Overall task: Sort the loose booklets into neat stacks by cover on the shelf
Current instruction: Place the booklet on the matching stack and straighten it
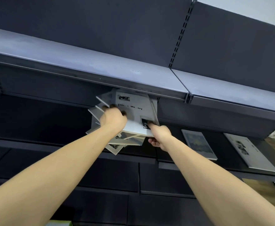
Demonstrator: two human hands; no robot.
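Both arms stretched far up and forward, left hand (113, 118) with fingers curled, right hand (159, 136) pinching with thumb on top.

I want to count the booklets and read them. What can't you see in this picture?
- Head view: the fanned pile of booklets overlaps, so no count is possible.
- Top booklet: its title shows gaps; the left hand covers part of the cover, and the upper shelf hides its top edge.
- Right hand: its fingers reach under the pile, out of sight.
- Two booklets at right: print too small.
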